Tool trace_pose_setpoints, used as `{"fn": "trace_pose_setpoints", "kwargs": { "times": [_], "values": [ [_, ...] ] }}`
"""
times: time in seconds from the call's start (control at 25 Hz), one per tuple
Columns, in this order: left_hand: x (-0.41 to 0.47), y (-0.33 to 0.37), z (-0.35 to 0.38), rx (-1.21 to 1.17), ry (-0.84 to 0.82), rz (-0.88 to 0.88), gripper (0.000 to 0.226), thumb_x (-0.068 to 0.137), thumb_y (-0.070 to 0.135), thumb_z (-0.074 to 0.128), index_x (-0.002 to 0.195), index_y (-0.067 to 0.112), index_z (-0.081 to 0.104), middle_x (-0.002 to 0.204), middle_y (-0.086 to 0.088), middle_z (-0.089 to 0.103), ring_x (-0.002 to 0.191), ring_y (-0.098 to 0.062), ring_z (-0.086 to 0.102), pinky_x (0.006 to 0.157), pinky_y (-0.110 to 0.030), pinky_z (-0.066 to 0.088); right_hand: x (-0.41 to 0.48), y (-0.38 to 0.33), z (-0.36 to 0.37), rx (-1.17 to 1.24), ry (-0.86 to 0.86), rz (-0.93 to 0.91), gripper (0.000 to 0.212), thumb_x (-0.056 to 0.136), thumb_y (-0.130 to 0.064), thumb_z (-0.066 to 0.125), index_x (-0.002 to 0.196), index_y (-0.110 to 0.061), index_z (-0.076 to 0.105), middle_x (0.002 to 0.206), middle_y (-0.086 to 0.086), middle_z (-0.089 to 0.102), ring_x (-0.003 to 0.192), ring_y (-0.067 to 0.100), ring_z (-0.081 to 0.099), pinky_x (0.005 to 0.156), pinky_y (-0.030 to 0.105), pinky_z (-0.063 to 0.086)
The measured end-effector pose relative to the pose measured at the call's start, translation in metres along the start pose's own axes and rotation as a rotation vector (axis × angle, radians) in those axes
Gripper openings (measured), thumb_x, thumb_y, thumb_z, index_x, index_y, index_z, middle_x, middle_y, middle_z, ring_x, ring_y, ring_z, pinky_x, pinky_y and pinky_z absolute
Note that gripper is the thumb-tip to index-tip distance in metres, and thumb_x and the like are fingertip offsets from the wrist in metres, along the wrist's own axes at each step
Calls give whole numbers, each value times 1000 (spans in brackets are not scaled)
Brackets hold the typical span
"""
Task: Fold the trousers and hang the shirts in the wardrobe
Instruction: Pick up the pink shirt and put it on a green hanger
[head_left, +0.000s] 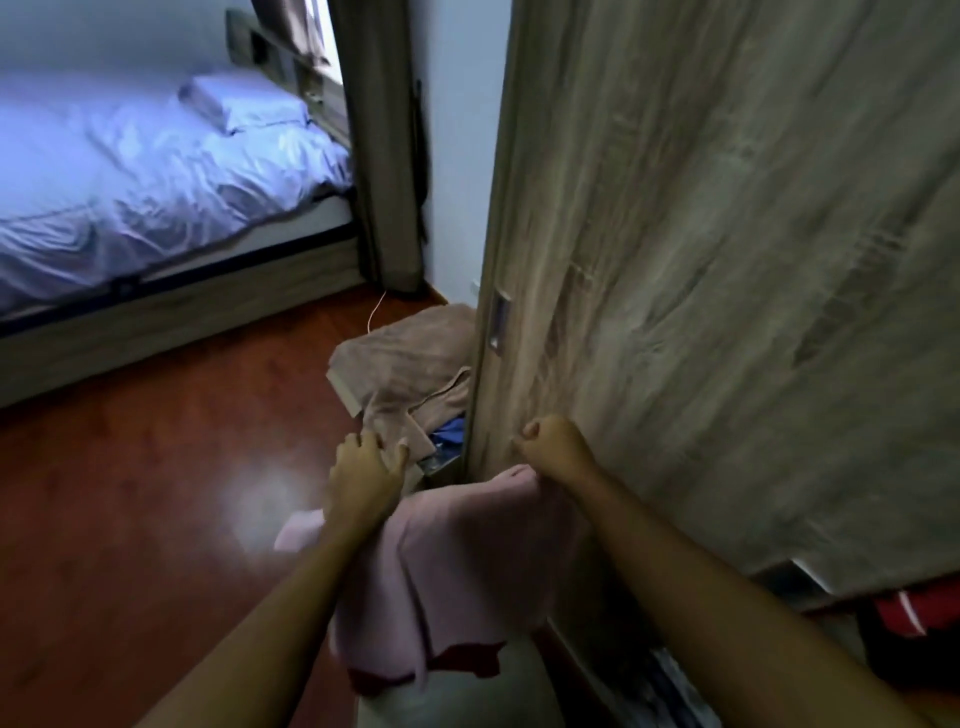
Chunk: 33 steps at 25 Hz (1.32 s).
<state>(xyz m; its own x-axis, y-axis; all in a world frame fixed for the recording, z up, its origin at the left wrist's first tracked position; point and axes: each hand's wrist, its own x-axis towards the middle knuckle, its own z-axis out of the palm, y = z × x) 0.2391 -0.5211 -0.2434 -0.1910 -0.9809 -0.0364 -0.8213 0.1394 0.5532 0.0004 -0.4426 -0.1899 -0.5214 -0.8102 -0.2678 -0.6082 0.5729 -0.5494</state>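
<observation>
A pale pink garment (447, 561) is seen at lower centre of the frame, draped between the two forearms; whether it is a shirt or trousers cannot be told from its hanging shape. The right hand (550, 441) is closed into a fist just right of centre, with the garment's upper edge apparently pinched in it; the fist lies close against the edge of the wood-grain wardrobe door (727, 260), which fills the right half of the frame. The left hand (366, 467) is held just left of centre, its fingers loosely curled and partly spread over the cloth; whether anything is truly gripped by it cannot be told, the picture being blurred. The garment is judged to be held up by its top edge so that it may be spread and sorted before folding or hanging. A heap of beige and blue clothes (410, 374) is piled beyond the hands, beside the door, presumably as stock awaiting the same treatment. A recessed handle (500, 325) is set in the door's edge at mid-frame; a bed (156, 171) with pale bedding occupies the upper left; a red item (914, 613) is glimpsed at lower right. No brand, label or writing can be read anywhere.
</observation>
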Motion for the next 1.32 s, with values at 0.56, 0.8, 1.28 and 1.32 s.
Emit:
{"fn": "trace_pose_setpoints", "kwargs": {
  "times": [0.56, 0.8, 1.28, 1.32],
  "values": [
    [-10, 7, -3, -45, 169, 22, 35, 101, 43, 40, 100, 9, 51, 103, -17, 58, 94, -35, 54, 74, -44, 45, -17, 21, -18, 896, 140, -62, 22, 95, -3, 53, 76, -10, 59, 63, 1, 58, 57, 9, 51, 52, 21, 39],
    [-14, 9, -5, -47, 126, 31, 40, 100, 49, 34, 101, 12, 48, 104, -19, 58, 97, -40, 56, 79, -49, 47, -65, 64, -6, 711, -128, 20, 24, 89, -20, 50, 85, -13, 73, 83, 11, 70, 75, 21, 65, 70, 31, 52],
    [-15, 10, -3, 30, 99, 67, 33, 99, 41, 43, 103, 9, 50, 107, -19, 59, 98, -40, 56, 76, -47, 46, -61, -10, 28, 328, 37, -139, 27, 81, -16, 59, 107, -21, 65, 107, -1, 63, 99, 19, 61, 82, 28, 48],
    [-14, 10, -3, 32, 97, 67, 32, 99, 40, 43, 103, 9, 50, 107, -19, 59, 98, -40, 56, 76, -46, 45, -55, -17, 30, 275, -3, -215, 37, 78, -16, 57, 114, -21, 65, 113, 1, 61, 106, 21, 59, 88, 28, 46]
  ]
}}
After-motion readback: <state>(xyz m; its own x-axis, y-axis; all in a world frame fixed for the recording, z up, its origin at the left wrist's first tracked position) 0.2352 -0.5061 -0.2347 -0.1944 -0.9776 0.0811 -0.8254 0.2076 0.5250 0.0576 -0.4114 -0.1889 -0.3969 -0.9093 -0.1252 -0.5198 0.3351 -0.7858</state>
